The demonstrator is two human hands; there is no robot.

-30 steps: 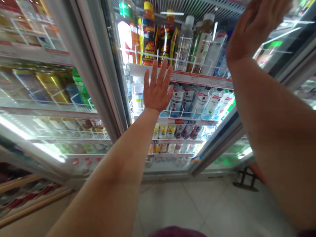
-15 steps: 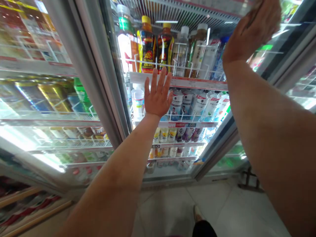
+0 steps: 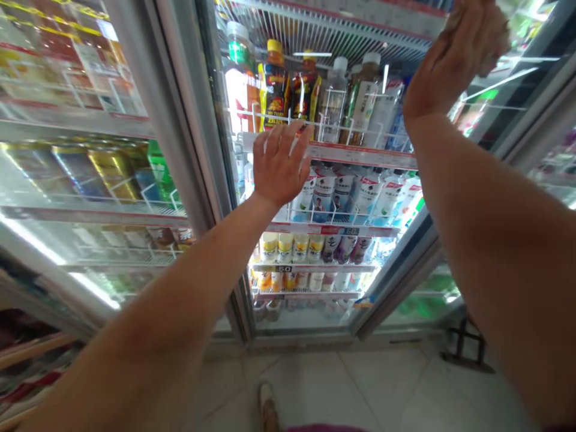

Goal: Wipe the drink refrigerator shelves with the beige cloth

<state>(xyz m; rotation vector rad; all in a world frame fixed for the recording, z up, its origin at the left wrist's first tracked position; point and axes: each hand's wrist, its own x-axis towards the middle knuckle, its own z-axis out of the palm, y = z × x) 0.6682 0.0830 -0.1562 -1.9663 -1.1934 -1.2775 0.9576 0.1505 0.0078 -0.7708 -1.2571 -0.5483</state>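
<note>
My left hand (image 3: 279,165) is raised in front of the drinks cooler's glass, its fingers apart and a little bent, holding nothing. Behind it stand bottles with yellow caps, such as a dark bottle (image 3: 274,90), on an upper shelf. Whether the palm touches the pane, I cannot tell. At the upper right, my right hand (image 3: 443,69) is up against the glass, pressing a crumpled greyish-brown cloth (image 3: 492,39) under its fingers. The fingertips are partly hidden by the hand's angle and the cloth.
A metal door frame (image 3: 180,108) runs down the left, with cans (image 3: 108,171) behind the neighbouring door. White-labelled bottles (image 3: 362,195) and small yellow-white bottles (image 3: 292,247) fill lower shelves. A dark metal stand (image 3: 465,348) is on the tiled floor (image 3: 310,384). One foot (image 3: 266,399) shows below.
My left hand has shifted slightly left and its fingers have bent. The right hand stays high on the glass with the cloth. The view has moved a little, and a different foot shows.
</note>
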